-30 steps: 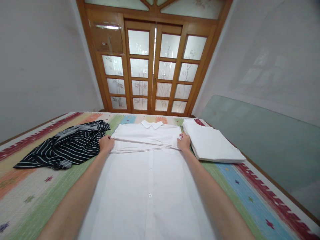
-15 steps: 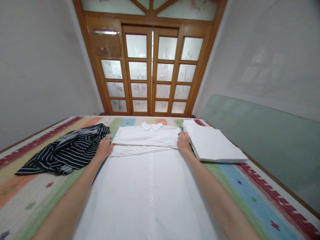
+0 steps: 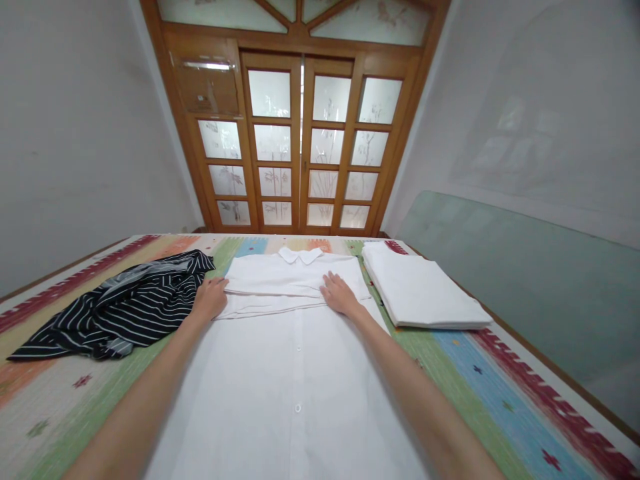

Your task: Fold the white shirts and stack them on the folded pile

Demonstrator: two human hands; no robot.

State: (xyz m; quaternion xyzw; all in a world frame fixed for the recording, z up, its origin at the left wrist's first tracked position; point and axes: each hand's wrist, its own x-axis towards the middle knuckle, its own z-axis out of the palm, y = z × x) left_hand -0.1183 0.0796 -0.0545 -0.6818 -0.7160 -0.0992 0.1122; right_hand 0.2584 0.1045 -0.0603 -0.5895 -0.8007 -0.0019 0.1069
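Observation:
A white collared shirt with buttons down its front lies spread before me. Its collar is at the far end, and cloth folded crosswise lies just below it. At the left edge of that fold, my left hand is closed on the shirt, fingertips at the cloth's edge. My right hand rests open on the fold, right of the middle, its fingers spread over the fabric. The left hand's thumb is hidden.
A crumpled black-and-white striped garment lies to the left. On the right sits a stack of folded white cloth. Underneath is a colourful patterned cover. A pale green panel stands along the right side, and wooden glazed doors are beyond.
My right hand has let go of the shirt's right edge and moved left onto the fold, its fingers opening. My left hand stays at the left edge.

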